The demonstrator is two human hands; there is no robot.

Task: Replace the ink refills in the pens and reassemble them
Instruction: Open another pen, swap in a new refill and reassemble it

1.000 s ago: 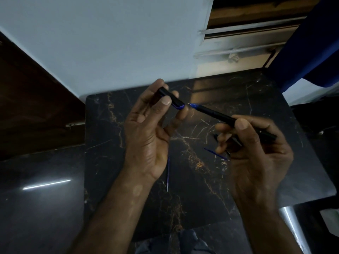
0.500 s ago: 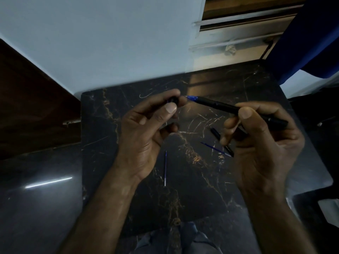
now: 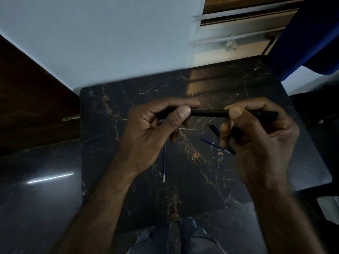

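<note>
Head view: your left hand (image 3: 146, 132) and right hand (image 3: 260, 143) both grip one black pen (image 3: 209, 113), held level above the middle of the dark marble table (image 3: 110, 125). Thumb and forefinger pinch it at each end. One blue refill (image 3: 164, 165) lies on the table beside your left wrist, toward the near edge. A second blue refill (image 3: 211, 143) and a short black pen piece (image 3: 215, 130) lie by your right fingers, partly hidden.
</note>
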